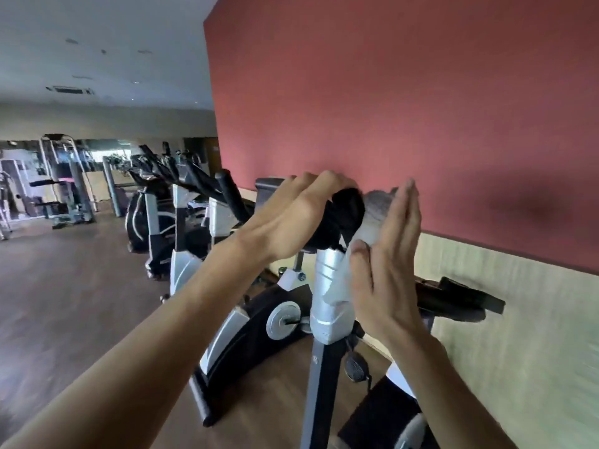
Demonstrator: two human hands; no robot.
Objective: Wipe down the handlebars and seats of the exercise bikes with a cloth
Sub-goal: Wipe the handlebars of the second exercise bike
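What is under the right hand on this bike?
Under the flat right hand lies a pale cloth, pressed against the black handlebar with an end hanging beside the silver post. The bar surface beneath is covered.

We see a big red wall (405,92) with a pale band (518,319) under it, a brown wood floor (64,286), and a white ceiling (97,43)

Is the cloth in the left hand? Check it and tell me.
No: the left hand grips the black handlebar bare, while the right hand presses the white cloth against it with straight fingers.
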